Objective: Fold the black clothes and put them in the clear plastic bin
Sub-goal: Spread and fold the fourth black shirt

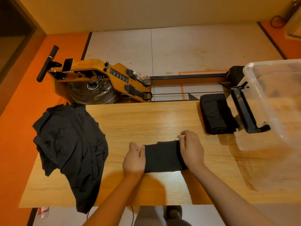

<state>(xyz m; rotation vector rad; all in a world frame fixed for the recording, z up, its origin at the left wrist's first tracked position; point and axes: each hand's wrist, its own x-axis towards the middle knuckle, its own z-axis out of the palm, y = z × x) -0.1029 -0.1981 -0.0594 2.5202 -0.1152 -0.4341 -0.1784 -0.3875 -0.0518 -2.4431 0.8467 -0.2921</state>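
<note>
Two hands work a small folded black garment [162, 158] at the near middle of the wooden table [146, 118]. The left hand [134, 160] has its fingers curled on the garment's left edge. The right hand [191, 150] pinches its right edge. Loose black clothes [70, 149] lie heaped at the left. Another folded black piece [216, 114] sits far right, just beside the clear plastic bin [276, 128]. A rowing machine [97, 79] stands beyond.

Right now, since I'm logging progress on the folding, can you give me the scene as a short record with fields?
being folded: black garment on the table
left hand: holds its left end
right hand: grips its right end
already folded: black bundle beside the clear bin, not inside
unfolded: black pile, hanging over the table's left edge
</note>
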